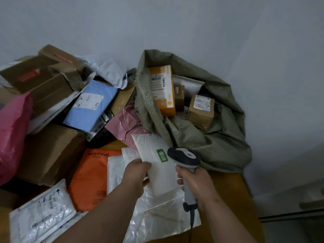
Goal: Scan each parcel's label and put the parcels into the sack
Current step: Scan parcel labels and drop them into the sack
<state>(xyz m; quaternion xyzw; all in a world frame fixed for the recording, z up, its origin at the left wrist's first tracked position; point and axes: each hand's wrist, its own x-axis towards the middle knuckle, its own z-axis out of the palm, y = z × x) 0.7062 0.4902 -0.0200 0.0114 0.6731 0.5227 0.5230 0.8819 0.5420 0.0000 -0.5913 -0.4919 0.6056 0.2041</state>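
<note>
My left hand [138, 170] grips the left edge of a white padded envelope [158, 165] with a green sticker, held just in front of the sack. My right hand [192, 179] is wrapped round the handle of a grey barcode scanner [184, 156], whose dark head sits over the envelope's right edge. The olive-green sack [219, 137] lies open at the back right of the table. Inside it are an orange box [163, 90], a small brown labelled box [201, 111] and a white mailer.
A heap of parcels fills the left side: brown cartons [50, 151], a blue mailer [91, 106], pink bags [12, 134], an orange MISTINE pack [91, 179], white poly mailers [157, 216] and a labelled clear bag [42, 213]. A grey wall stands behind; the table's right edge runs beside the scanner cable.
</note>
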